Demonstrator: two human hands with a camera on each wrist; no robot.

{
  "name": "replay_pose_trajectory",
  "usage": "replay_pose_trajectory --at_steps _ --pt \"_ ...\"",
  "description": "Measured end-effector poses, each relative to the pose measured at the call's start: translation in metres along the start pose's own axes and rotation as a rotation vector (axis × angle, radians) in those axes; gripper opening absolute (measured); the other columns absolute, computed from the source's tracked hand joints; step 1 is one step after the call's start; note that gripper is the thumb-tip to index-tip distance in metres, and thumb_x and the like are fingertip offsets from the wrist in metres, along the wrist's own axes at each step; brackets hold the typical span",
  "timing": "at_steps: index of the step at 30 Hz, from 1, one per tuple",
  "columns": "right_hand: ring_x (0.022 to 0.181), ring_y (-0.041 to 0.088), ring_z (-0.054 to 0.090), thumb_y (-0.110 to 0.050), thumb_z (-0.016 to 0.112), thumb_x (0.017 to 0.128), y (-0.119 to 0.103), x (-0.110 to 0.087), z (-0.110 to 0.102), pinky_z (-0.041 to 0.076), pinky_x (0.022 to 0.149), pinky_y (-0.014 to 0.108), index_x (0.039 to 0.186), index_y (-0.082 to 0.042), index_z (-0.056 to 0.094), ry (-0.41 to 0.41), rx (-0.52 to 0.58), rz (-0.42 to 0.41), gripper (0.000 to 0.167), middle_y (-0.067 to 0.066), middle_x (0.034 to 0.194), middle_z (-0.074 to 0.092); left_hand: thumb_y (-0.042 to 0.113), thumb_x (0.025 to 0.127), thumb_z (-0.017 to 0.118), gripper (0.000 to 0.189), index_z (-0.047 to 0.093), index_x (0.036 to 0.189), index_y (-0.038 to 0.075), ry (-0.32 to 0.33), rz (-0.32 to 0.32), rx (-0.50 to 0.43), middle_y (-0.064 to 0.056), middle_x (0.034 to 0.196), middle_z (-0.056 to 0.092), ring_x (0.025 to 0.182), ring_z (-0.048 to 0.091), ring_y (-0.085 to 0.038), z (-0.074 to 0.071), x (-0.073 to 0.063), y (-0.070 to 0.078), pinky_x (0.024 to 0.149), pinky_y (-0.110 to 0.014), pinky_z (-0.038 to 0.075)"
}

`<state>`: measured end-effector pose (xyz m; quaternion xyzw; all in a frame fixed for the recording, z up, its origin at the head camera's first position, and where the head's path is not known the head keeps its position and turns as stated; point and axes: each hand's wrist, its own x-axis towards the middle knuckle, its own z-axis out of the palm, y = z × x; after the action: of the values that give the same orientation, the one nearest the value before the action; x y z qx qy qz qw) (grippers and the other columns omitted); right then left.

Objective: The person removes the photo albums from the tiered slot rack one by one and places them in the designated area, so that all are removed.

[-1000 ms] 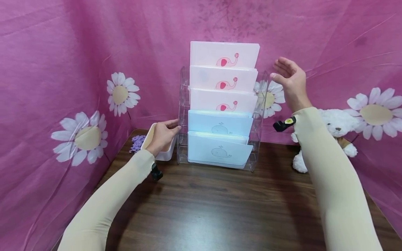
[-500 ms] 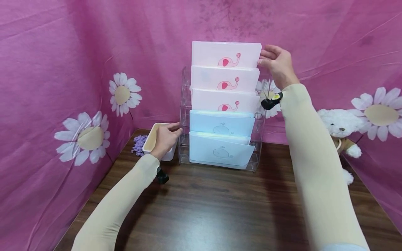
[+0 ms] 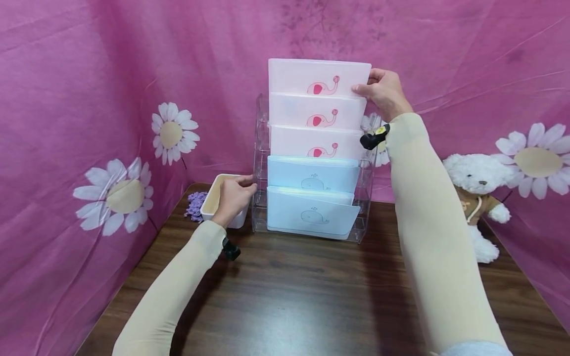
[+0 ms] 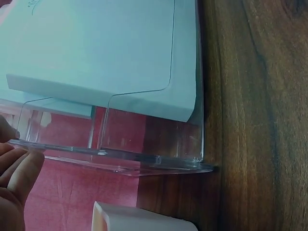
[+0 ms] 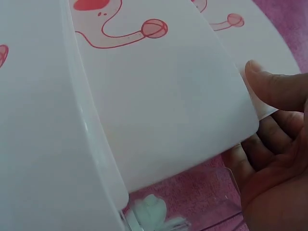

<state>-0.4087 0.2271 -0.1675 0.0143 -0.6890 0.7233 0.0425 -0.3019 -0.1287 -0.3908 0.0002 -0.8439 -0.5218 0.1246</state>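
High on the rack (image 3: 366,198), right hand (image 3: 386,93) now grips top folder (image 3: 289,76); left hand (image 3: 235,197) pinches rack's side

From my remote seat I saw a brown wooden table (image 3: 285,291) bearing a clear rack (image 3: 365,200), white bin (image 3: 238,219), purple clump (image 3: 195,205) and teddy bear (image 3: 477,175).

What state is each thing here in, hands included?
Clear rack: standing
Elephant booklets: standing, upper tiers
Whale booklets: standing, lower tiers
Right hand: gripping top elephant booklets' edge
Left hand: pinching rack's side
White bin: upright, open-topped
Purple bundle: lying beside bin
Teddy bear: sitting
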Motion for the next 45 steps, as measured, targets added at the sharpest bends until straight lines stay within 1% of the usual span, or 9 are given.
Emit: replay_pose_trajectory --at_steps 4,6,15,20,24,33,37,41,45 --pt "0.080 0.015 0.071 0.008 0.077 0.082 0.000 0.001 0.003 0.060 0.068 0.026 0.122 -0.008 0.069 -0.034 0.019 0.004 0.045 0.000 0.089 0.074 0.017 0.090 0.070 0.033 0.074 0.121 0.007 -0.010 -0.006 0.002 -0.014 0.116 0.077 0.106 0.073 -0.025 -0.001 0.001 0.000 0.088 -0.039 0.060" --pt "0.079 0.015 0.072 0.008 0.078 0.082 0.000 0.001 0.004 0.061 0.067 0.027 0.126 -0.008 0.068 -0.043 0.023 0.006 0.049 0.000 0.090 0.075 0.017 0.090 0.071 0.033 0.074 0.121 0.006 -0.008 -0.009 0.001 -0.014 0.116 0.076 0.106 0.073 -0.025 -0.001 0.001 0.000 0.089 -0.040 0.060" --pt "0.084 0.017 0.072 0.008 0.079 0.080 0.000 0.001 0.008 0.061 0.068 0.029 0.121 -0.011 0.071 -0.044 0.076 0.029 0.045 0.001 0.097 0.075 0.016 0.088 0.072 0.035 0.074 0.122 0.006 0.010 -0.008 -0.019 -0.014 0.121 0.075 0.106 0.072 -0.024 -0.003 -0.002 -0.002 0.088 -0.037 0.060" --pt "0.091 0.017 0.069 0.006 0.079 0.082 0.002 0.002 0.012 0.060 0.066 0.027 0.124 -0.014 0.072 0.016 0.049 0.023 0.048 -0.001 0.102 0.072 0.017 0.087 0.072 0.034 0.075 0.120 0.005 0.028 0.012 -0.010 -0.015 0.120 0.075 0.109 0.071 -0.024 -0.004 -0.004 -0.002 0.090 -0.039 0.059" --pt "0.097 0.017 0.067 0.005 0.078 0.083 0.002 0.002 0.016 0.059 0.066 0.027 0.124 -0.017 0.073 0.064 0.038 0.015 0.047 -0.001 0.105 0.071 0.017 0.087 0.073 0.035 0.075 0.121 0.007 0.030 0.002 -0.014 -0.014 0.121 0.074 0.110 0.070 -0.024 -0.005 -0.007 -0.002 0.091 -0.039 0.059" --pt "0.096 0.022 0.072 0.008 0.078 0.081 0.000 0.000 0.015 0.061 0.065 0.036 0.119 -0.014 0.075 0.073 0.217 0.020 0.044 0.004 0.107 0.075 0.017 0.087 0.073 0.034 0.075 0.120 0.008 0.049 0.014 -0.006 -0.012 0.119 0.076 0.104 0.070 -0.019 0.000 -0.010 0.001 0.085 -0.033 0.058" --pt "0.095 0.021 0.072 0.007 0.078 0.081 -0.003 0.001 0.014 0.061 0.064 0.036 0.117 -0.015 0.076 0.119 0.235 -0.003 0.042 0.003 0.105 0.076 0.016 0.088 0.071 0.033 0.076 0.119 0.007 0.053 0.031 0.001 -0.013 0.116 0.077 0.101 0.069 -0.018 0.004 -0.010 0.001 0.080 -0.028 0.056" --pt "0.093 0.020 0.071 0.008 0.078 0.080 -0.008 0.001 0.017 0.060 0.069 0.035 0.113 -0.013 0.078 0.173 0.212 -0.066 0.038 0.003 0.104 0.076 0.017 0.088 0.071 0.031 0.077 0.117 0.009 0.063 0.024 0.023 -0.012 0.112 0.078 0.097 0.069 -0.018 0.003 -0.010 0.001 0.075 -0.024 0.054" --pt "0.093 0.019 0.071 0.008 0.078 0.080 -0.019 -0.002 0.026 0.060 0.081 0.036 0.109 -0.013 0.079 0.222 0.194 -0.097 0.036 0.002 0.106 0.075 0.018 0.088 0.071 0.030 0.077 0.116 0.010 0.083 -0.002 0.042 -0.010 0.111 0.078 0.096 0.070 -0.019 0.000 -0.011 0.000 0.077 -0.029 0.056"
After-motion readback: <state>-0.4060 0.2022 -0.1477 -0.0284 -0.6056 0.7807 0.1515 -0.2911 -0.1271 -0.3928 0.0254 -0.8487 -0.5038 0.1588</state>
